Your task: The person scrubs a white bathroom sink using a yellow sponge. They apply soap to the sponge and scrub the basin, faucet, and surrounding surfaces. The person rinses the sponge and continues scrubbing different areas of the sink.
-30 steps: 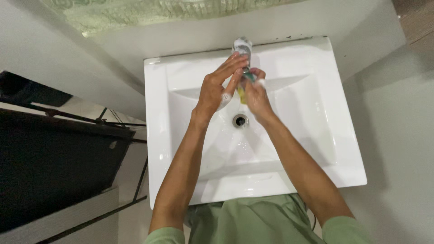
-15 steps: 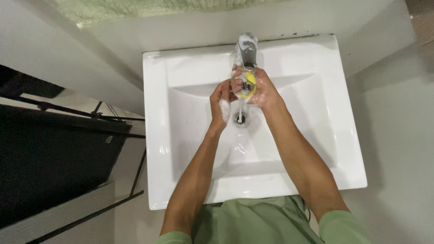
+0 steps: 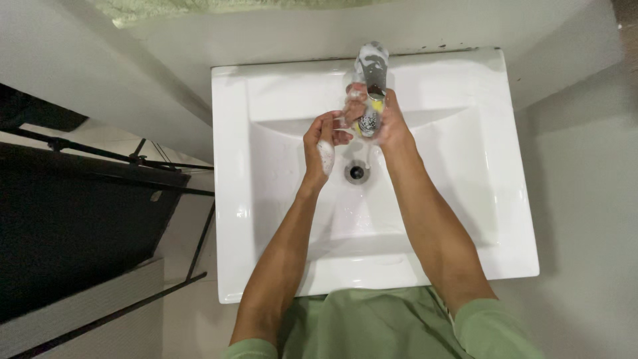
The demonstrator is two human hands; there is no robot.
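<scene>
I see one white sink point(image 3: 465, 199), one chrome tap point(image 3: 372, 63), one drain point(image 3: 357, 172), and one small yellow-and-dark object point(image 3: 369, 119) in my grip. My right hand point(image 3: 389, 123) is wrapped around that object, just under the tap spout, right above the drain. My left hand point(image 3: 321, 147) sits just beside it, to the left, fingers curled loosely and holding nothing that I can see, with white soap foam on the palm; its fingertips reach toward the right hand and seem to touch it.

What the object really is I cannot make out: my fingers cover most of it and the tap spout overlaps its upper end. It looks speckled on one face and yellow at the edge. Its long axis seems to run away from me, toward the tap, though which end is which stays unclear. My green shirt point(image 3: 372, 326) is cut off by the lower edge. Left of my left arm stands a dark rack point(image 3: 100, 199), partly out of view.
</scene>
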